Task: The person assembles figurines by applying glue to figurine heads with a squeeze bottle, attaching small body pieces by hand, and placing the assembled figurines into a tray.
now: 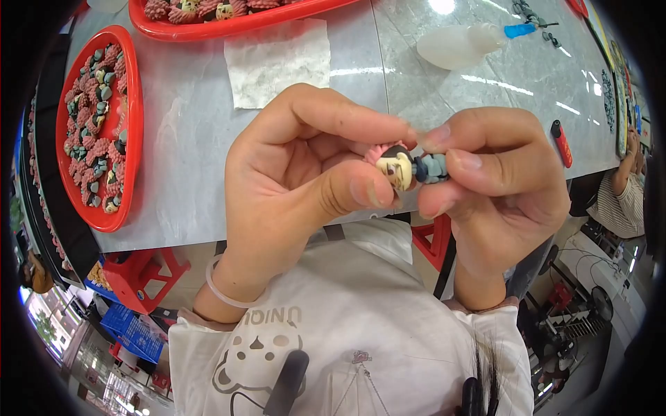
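Observation:
Between my two hands, above the table's near edge, is a small figurine [397, 170] lying sideways. Its head has pink and black hair and a pale painted face; its body is grey-blue. My left hand [298, 159] pinches the head between thumb and forefinger. The body is gripped by the thumb and fingers of my right hand [499, 170]. Head and body meet at a dark collar; whether they are fully joined I cannot tell.
A red oval tray [132, 208] of similar figurines stands at the left, another red tray [243, 28] at the far side. Beyond my hands lie a white paper towel [277, 66], a translucent bottle [454, 47] with a blue tip, and a red pen [562, 144]. Someone in stripes [621, 208] sits right.

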The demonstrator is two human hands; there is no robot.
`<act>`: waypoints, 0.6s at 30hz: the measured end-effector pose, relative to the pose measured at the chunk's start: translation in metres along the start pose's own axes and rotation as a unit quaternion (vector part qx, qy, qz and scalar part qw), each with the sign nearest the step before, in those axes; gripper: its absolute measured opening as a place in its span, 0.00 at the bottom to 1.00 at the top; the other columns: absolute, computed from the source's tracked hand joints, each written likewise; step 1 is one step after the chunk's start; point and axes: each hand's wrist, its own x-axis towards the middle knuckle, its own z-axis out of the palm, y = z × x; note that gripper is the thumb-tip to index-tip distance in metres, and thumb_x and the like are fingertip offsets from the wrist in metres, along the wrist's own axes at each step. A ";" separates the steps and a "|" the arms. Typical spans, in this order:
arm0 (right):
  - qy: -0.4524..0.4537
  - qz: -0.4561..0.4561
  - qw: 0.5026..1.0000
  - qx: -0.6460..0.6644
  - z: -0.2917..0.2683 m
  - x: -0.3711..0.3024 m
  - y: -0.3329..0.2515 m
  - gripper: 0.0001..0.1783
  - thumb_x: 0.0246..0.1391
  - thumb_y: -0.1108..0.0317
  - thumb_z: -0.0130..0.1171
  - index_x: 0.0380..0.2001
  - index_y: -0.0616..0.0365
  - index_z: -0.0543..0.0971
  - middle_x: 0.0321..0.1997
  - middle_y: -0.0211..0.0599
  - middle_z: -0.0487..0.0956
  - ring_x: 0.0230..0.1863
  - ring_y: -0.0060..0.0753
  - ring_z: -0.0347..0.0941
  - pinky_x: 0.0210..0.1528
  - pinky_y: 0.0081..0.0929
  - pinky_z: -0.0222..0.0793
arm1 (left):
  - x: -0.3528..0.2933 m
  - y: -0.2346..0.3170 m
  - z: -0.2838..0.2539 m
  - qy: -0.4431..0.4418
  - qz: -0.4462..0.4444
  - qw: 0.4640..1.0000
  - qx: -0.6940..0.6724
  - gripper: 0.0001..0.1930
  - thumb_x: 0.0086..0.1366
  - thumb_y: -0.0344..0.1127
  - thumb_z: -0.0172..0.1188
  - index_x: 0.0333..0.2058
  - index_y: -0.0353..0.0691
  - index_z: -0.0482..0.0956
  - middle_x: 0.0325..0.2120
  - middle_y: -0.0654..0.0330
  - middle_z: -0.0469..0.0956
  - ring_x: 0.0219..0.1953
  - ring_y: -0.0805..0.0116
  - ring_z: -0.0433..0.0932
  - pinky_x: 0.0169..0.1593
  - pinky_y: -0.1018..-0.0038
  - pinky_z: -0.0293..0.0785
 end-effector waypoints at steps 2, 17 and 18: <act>-0.008 -0.036 0.995 -0.091 0.000 0.002 -0.003 0.13 0.36 0.69 0.64 0.24 0.60 0.71 0.30 0.47 0.72 0.27 0.28 0.70 0.26 0.16 0.66 | 0.000 -0.002 -0.001 0.003 0.001 1.000 -0.004 0.23 0.46 0.47 0.63 0.33 0.36 0.67 0.28 0.61 0.68 0.30 0.79 0.68 0.34 0.86 0.65; -0.008 -0.040 0.992 -0.118 0.000 -0.004 -0.006 0.10 0.33 0.84 0.60 0.22 0.63 0.71 0.27 0.48 0.72 0.24 0.27 0.71 0.21 0.15 0.68 | -0.003 -0.005 0.000 0.002 0.070 0.994 0.078 0.16 0.46 0.38 0.64 0.29 0.33 0.72 0.24 0.60 0.69 0.25 0.79 0.68 0.30 0.85 0.65; -0.008 -0.041 0.992 -0.117 0.000 -0.005 -0.006 0.10 0.33 0.84 0.60 0.22 0.63 0.71 0.27 0.48 0.72 0.24 0.27 0.71 0.21 0.15 0.68 | -0.003 -0.004 -0.001 0.000 0.063 0.995 0.078 0.17 0.46 0.39 0.64 0.30 0.33 0.72 0.24 0.61 0.69 0.25 0.79 0.68 0.30 0.85 0.65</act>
